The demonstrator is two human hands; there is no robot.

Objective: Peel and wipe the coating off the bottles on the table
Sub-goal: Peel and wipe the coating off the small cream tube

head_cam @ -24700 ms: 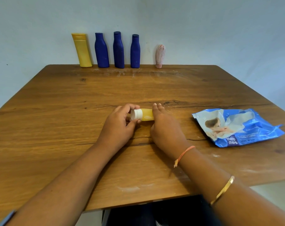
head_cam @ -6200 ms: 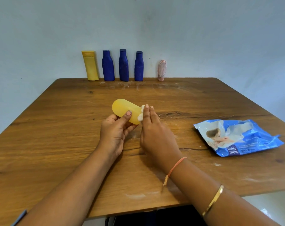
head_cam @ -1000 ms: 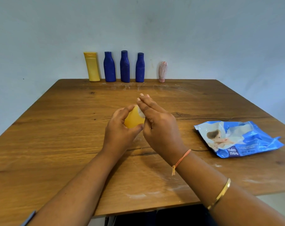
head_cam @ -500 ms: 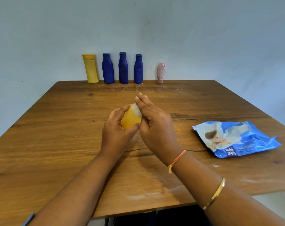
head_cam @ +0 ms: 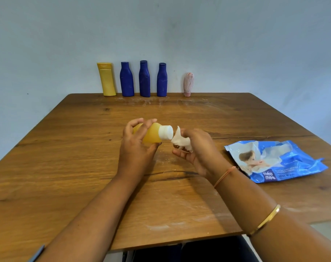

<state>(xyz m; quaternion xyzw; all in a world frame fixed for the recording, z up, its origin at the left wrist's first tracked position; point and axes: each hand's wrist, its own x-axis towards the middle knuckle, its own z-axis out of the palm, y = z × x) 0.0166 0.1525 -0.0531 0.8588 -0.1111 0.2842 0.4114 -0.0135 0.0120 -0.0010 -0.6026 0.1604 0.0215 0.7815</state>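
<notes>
My left hand (head_cam: 136, 148) grips a small yellow bottle (head_cam: 152, 135) above the table's middle, lying sideways with its white cap (head_cam: 166, 132) pointing right. My right hand (head_cam: 196, 148) holds a crumpled white wet wipe (head_cam: 180, 141) just right of the cap, a little apart from it. Against the back wall stand a tall yellow bottle (head_cam: 106, 79), three blue-coated bottles (head_cam: 126, 79) (head_cam: 144, 78) (head_cam: 162, 80) and a small pink-streaked bottle (head_cam: 188, 84).
A blue wet-wipes pack (head_cam: 274, 160) lies on the wooden table (head_cam: 66, 167) at the right. White residue streaks mark the wood near the front edge and along the back by the bottles.
My left hand has turned the yellow bottle so its cap points right. My right hand has pulled off the bottle to the right, and the wipe now shows in it.
</notes>
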